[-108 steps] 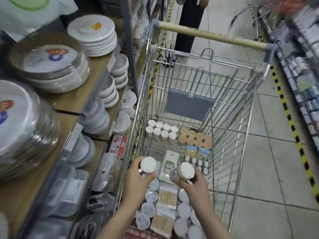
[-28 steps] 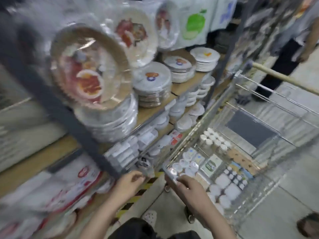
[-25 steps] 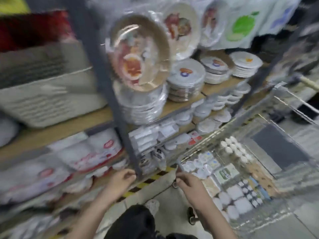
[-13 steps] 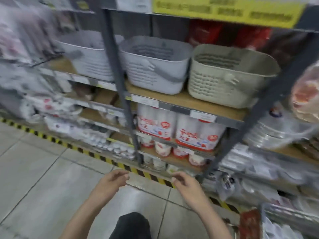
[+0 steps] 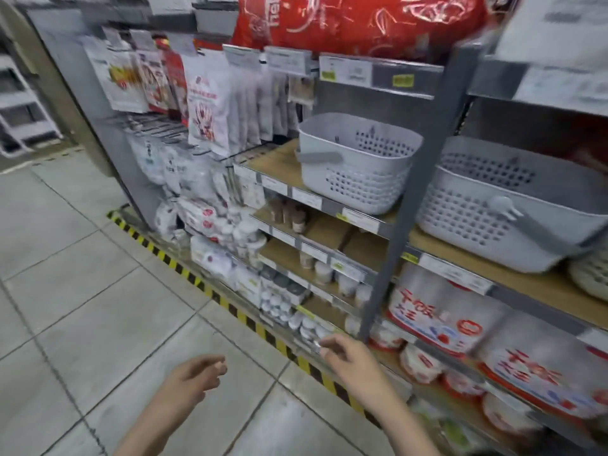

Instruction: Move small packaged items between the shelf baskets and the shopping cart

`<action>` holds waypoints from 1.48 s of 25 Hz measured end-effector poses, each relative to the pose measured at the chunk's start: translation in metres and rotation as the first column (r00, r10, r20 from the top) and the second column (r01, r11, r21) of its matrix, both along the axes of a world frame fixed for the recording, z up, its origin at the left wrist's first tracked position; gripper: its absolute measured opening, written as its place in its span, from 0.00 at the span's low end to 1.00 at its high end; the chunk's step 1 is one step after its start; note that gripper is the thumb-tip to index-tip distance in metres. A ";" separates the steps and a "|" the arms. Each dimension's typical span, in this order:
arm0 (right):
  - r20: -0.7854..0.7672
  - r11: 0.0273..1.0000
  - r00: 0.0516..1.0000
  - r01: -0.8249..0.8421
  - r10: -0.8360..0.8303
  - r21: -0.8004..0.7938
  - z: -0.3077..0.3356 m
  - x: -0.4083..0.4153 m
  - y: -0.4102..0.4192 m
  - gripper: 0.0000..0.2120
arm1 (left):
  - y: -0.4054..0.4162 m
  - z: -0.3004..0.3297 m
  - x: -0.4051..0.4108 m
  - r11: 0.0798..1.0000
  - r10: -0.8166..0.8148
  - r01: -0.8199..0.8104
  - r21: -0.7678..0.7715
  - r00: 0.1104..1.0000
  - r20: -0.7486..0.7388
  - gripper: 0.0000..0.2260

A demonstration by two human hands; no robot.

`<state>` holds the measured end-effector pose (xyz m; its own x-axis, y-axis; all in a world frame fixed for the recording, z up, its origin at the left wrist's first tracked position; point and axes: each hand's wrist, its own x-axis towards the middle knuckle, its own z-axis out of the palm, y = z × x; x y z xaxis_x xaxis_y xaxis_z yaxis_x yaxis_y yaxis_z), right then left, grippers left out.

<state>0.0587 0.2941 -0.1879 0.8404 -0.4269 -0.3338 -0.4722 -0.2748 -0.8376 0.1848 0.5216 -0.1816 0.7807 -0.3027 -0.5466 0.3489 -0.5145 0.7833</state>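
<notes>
Both hands out over open tiled floor [image 5: 98, 291] before a grey shelf unit [image 5: 424, 179]. Left hand [image 5: 194, 378] loosely curled, holding nothing, well clear of the shelves. Right hand [image 5: 353, 360] at the lowest shelf edge, above the yellow-black floor stripe [image 5: 184, 274], fingertips pinched; too blurred to tell whether anything is held. Two perforated baskets [image 5: 358, 162] on the wooden shelf above, one each side of the upright post, handles toward the aisle. Small white jars [image 5: 306, 320] packed just beyond the right fingertips. Cart out of view. Half a second on, view swung left, a third basket gone from frame, hands spread wider.
</notes>
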 end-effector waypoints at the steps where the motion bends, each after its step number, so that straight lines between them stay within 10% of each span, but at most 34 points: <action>1: 0.006 1.000 1.000 0.005 -0.005 -0.002 0.004 0.017 0.003 0.05 | 0.004 0.001 0.023 1.000 -0.006 0.006 0.012 0.999 0.038 0.06; 7: 0.085 0.986 0.987 0.146 -0.140 -0.076 0.047 0.078 -0.021 0.06 | -0.056 0.029 0.122 0.960 -0.279 0.270 0.071 0.928 0.247 0.09; 11: 0.265 0.932 0.938 0.287 -0.225 -0.221 0.088 0.120 -0.069 0.07 | -0.139 0.068 0.166 0.851 -0.488 0.524 0.034 0.766 0.417 0.12; 18: 0.542 0.642 0.796 0.567 -0.268 -0.516 0.154 0.193 -0.165 0.09 | -0.254 0.139 0.254 0.789 -0.391 0.608 0.085 0.392 0.832 0.16; 27: 0.221 0.540 0.893 0.418 -0.392 -0.730 0.143 0.212 -0.197 0.10 | -0.337 0.128 0.322 0.614 -0.512 0.649 0.449 -0.105 0.853 0.16; 32: -0.141 0.743 0.917 0.204 -0.373 -0.638 0.168 0.227 -0.211 0.10 | -0.334 0.123 0.327 0.608 -0.365 0.684 0.403 -0.210 0.907 0.18; 37: -0.438 0.815 0.896 -0.199 -0.074 -0.544 0.155 0.298 -0.257 0.39 | -0.335 0.120 0.333 0.537 -0.415 0.737 0.410 -0.193 0.889 0.18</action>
<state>0.3567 0.0370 -0.0332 0.7051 -0.6021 -0.3745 -0.7013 -0.6703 -0.2428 0.5174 0.1862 -0.0619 -0.0195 -0.8878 0.4599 -0.9540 0.1540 0.2570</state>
